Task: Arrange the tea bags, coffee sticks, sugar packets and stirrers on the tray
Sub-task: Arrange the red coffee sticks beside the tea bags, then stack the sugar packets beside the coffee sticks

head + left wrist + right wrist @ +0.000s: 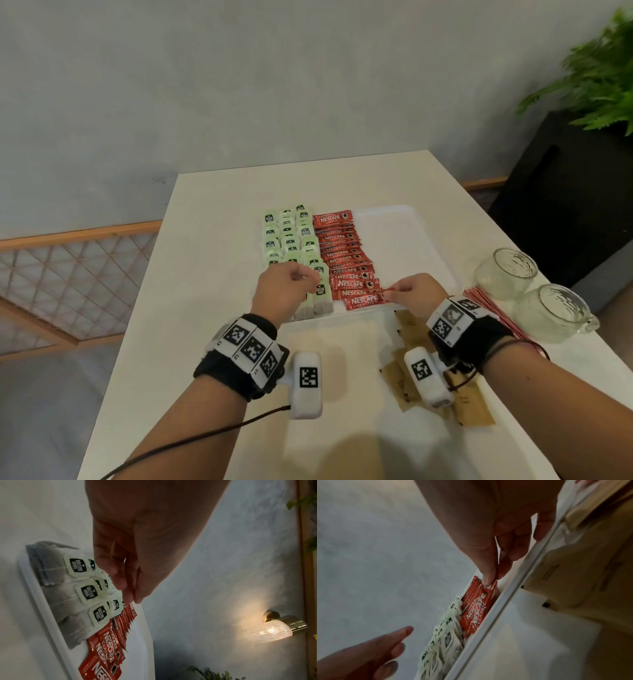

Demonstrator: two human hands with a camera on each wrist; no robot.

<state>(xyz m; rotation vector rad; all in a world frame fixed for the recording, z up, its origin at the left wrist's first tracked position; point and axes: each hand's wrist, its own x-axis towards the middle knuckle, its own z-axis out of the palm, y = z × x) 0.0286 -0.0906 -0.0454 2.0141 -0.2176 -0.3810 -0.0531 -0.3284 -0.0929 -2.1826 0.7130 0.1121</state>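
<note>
A white tray (407,219) holds rows of green-tagged tea bags (291,236) at its left and a column of red coffee sticks (339,253) beside them. My right hand (394,291) pinches the right end of the nearest coffee stick (363,301), which lies flat at the tray's front rim; the pinch (491,580) shows on the stick's corner (477,609). My left hand (305,277) hovers over the front tea bags (89,592), fingers loosely curled and holding nothing (130,595). Brown sugar packets (472,407) lie on the table under my right wrist. Red-and-white stirrers (493,308) lie right of the tray.
Two glass mugs (507,274) (551,315) stand at the table's right edge by the stirrers. The tray's right half is bare. A dark planter with a fern (599,78) stands beyond the table at the right. A lit wall lamp (274,628) shows in the left wrist view.
</note>
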